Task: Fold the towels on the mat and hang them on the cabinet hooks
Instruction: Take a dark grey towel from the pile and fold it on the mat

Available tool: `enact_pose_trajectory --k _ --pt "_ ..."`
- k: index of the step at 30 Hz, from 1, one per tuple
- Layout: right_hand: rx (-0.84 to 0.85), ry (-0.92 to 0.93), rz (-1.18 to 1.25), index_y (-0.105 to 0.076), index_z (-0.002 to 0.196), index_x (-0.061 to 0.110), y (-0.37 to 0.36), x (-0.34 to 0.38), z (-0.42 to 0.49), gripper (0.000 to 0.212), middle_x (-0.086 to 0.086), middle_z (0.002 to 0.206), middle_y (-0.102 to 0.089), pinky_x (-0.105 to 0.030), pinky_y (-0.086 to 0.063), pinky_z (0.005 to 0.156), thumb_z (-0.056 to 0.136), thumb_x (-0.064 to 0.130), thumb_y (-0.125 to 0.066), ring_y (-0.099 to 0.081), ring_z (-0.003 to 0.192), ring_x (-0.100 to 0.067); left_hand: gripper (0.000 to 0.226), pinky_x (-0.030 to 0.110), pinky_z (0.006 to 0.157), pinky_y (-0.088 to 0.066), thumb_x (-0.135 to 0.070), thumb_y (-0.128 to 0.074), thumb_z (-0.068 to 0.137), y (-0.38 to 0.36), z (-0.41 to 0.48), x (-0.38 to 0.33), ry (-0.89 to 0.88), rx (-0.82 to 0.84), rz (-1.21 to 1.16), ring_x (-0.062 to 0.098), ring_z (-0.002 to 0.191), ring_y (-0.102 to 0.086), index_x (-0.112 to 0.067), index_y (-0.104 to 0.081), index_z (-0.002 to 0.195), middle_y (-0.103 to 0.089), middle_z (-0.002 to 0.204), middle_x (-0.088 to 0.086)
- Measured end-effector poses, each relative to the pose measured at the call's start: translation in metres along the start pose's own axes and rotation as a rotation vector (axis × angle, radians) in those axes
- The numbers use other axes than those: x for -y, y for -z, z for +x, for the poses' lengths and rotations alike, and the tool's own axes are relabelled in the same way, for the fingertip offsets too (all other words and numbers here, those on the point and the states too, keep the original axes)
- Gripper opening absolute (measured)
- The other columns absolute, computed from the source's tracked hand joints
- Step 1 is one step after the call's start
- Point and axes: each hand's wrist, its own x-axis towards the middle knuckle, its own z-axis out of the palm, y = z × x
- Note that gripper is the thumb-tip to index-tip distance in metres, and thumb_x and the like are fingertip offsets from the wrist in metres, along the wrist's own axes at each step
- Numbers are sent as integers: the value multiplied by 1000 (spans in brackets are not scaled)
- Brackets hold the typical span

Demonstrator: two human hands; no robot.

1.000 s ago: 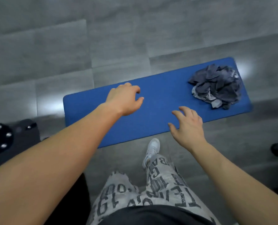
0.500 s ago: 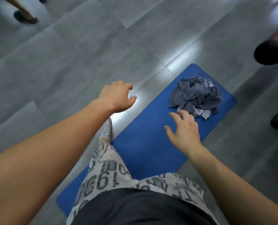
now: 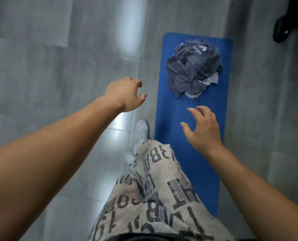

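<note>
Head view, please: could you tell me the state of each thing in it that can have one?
towels: unfolded, crumpled in one heap at the mat's far end, untouched
mat: unrolled, lying flat on the floor
left hand: loosely curled, holds nothing, above the floor beside the mat
right hand: fingers spread, holds nothing, above the mat short of the towels
shoe: on the floor by the mat's left edge

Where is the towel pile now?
In the head view, upper right, the towel pile lies on the blue mat, beyond the right hand.

mat (image 3: 170,110): near end behind trouser leg (image 3: 153,188) | black object (image 3: 289,20): cut by right edge
</note>
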Motion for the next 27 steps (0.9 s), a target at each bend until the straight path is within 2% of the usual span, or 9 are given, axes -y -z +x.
enact_pose_trajectory --k 6,11,15,17,20,22,25,27 --pt "-76 -212 182 -51 141 20 -9 -14 86 52 -2 144 -38 -36 -47 90 93 36 -66 -42 128 -23 55 42 92 -50 -62 -43 97 25 136 -21 -138 113 66 27 121 -58 -26 -53 138 -58 137 3" --pt "-48 -344 254 -46 146 22 -37 -45 186 55 2 149 -32 -35 -47 95 96 39 -62 -40 133 -21 54 40 91 -51 -61 -42 98 5 274 -24 -185 188 97 26 118 -60 -25 -54 136 -58 138 3" --pt "-71 -408 343 -47 144 24 -80 -85 284 54 3 147 -34 -40 -48 98 95 41 -62 -44 129 -22 55 43 94 -52 -61 -41 99 -38 389 -27 -213 239 121 28 118 -60 -24 -52 138 -55 141 6" --pt "-71 -418 406 -44 147 26 -105 -111 337 56 4 150 -31 -37 -44 104 96 43 -61 -41 134 -21 59 45 98 -50 -63 -41 98 -65 446 -32 -242 260 143 31 121 -58 -26 -47 143 -51 143 8" --pt "-21 -387 477 -30 154 36 -132 -151 417 66 8 163 -14 -40 -30 118 96 50 -58 -21 149 -19 65 46 100 -48 -65 -45 96 -101 530 -39 -266 264 129 32 128 -53 -27 -39 149 -44 149 9" --pt "-22 -404 483 -23 155 40 -146 -182 463 72 11 166 -3 -41 -22 122 94 54 -58 -11 153 -19 69 47 106 -44 -63 -47 97 -127 581 -49 -286 287 82 33 135 -47 -26 -33 153 -36 156 10" --pt "-86 -455 458 -15 157 43 -165 -227 526 81 10 167 6 -47 -19 123 91 62 -57 -7 154 -24 67 45 114 -38 -55 -51 99 -158 646 -69 -374 256 -50 31 141 -41 -27 -31 156 -30 162 5" --pt "-130 -516 484 -11 157 42 -177 -252 558 88 4 168 3 -50 -19 123 87 68 -57 -9 153 -28 66 41 117 -33 -51 -52 100 -175 681 -87 -426 229 -140 27 143 -38 -28 -29 157 -32 162 3"
